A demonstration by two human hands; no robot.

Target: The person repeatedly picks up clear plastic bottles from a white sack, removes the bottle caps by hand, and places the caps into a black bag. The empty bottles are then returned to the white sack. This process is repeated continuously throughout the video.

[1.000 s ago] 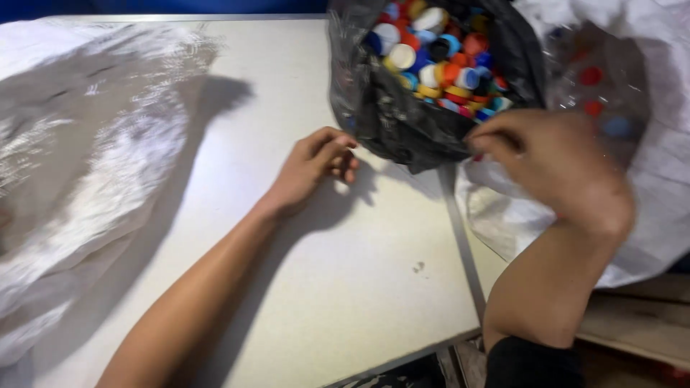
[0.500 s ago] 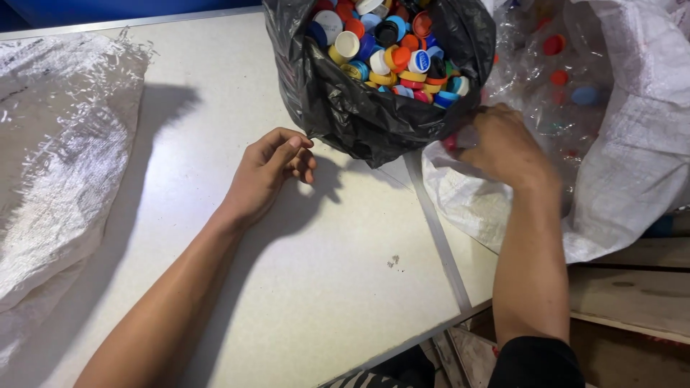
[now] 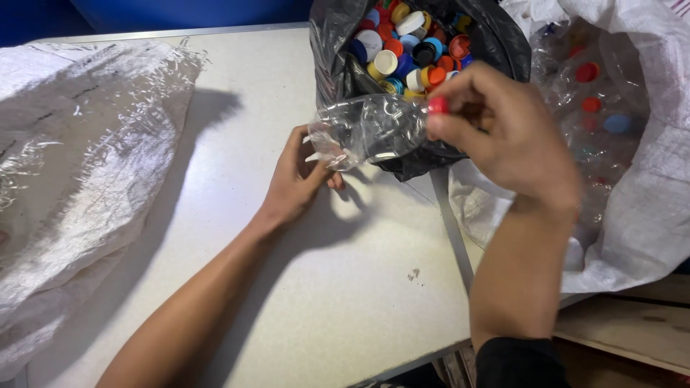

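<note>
we're now holding a crushed clear bottle [image 3: 370, 129] between both hands, new since a moment ago: left hand [image 3: 298, 179] clamping its base, right hand [image 3: 503, 136] pinching its red cap [image 3: 438, 105], black bag of caps [image 3: 424, 43] just beyond.

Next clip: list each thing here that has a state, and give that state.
Clear plastic bottle: crushed, lying sideways, held at both ends.
Red cap: on the bottle neck, pinched by the right hand.
Left hand: gripping the bottle's base.
Black bag: open, full of coloured caps.
White sack: open, holding bottles.
Woven sack: lying flat on the table.
</note>
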